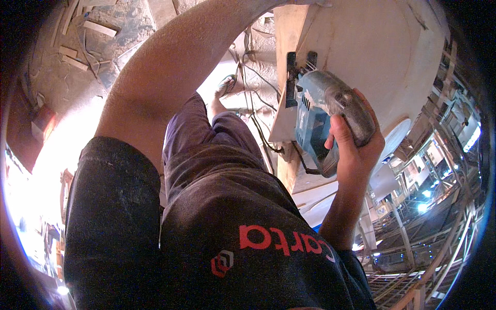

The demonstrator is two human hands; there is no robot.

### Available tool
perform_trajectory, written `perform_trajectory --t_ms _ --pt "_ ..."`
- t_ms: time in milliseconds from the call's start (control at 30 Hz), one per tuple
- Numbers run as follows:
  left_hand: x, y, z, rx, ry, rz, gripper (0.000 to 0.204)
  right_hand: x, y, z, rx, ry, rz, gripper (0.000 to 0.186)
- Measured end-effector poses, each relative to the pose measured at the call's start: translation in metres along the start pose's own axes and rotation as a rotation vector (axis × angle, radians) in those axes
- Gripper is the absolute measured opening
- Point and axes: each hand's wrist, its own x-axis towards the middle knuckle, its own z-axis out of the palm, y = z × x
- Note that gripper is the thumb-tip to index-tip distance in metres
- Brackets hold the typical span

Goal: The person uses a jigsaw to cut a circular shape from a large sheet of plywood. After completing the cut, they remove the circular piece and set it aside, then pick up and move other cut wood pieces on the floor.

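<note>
My right hand (pixel 356 147) is wrapped around the dark, worn handle of a blue jigsaw (pixel 312 116). The jigsaw's black base plate sits against the edge of a large pale wooden board (pixel 372 41), and a faint curved line shows on the board's face. A black cord leaves the tool's rear. My left arm reaches up and across to the board's far end. There my left hand (pixel 302 2) is mostly cut off by the top edge of the picture, so its fingers cannot be made out.
Wood offcuts (pixel 101 28) and dust lie on the floor at the far left. Dark cables (pixel 251 101) run along the ground beside my foot (pixel 226 86). A pale rounded panel (pixel 395 137) and slatted racks (pixel 408 237) stand to the right.
</note>
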Motion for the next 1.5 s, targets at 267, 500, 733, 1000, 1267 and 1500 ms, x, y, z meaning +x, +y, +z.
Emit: perform_trajectory --t_ms 267,500,733,1000,1267,1500 --pt "0.004 -0.002 -0.001 0.053 -0.053 0.001 0.058 0.001 -0.003 0.003 -0.014 0.007 0.005 0.057" --pt "-0.001 0.002 0.002 -0.031 -0.002 0.075 0.055 0.002 -0.008 0.003 -0.022 0.002 0.015 0.056" --pt "-0.002 0.001 0.007 -0.105 0.049 0.098 0.051 0.003 -0.007 0.005 -0.018 0.025 0.036 0.053" --pt "-0.046 -0.009 -0.018 0.098 0.149 -0.311 0.064 0.008 -0.003 0.001 -0.006 -0.049 0.006 0.050" --pt "-0.252 -0.092 0.058 0.058 -0.234 -0.395 0.071 0.009 -0.001 0.003 -0.017 -0.015 -0.011 0.049" --pt "-0.242 -0.073 0.102 0.018 -0.344 -0.379 0.039 0.013 0.000 0.002 0.015 -0.018 -0.020 0.045"
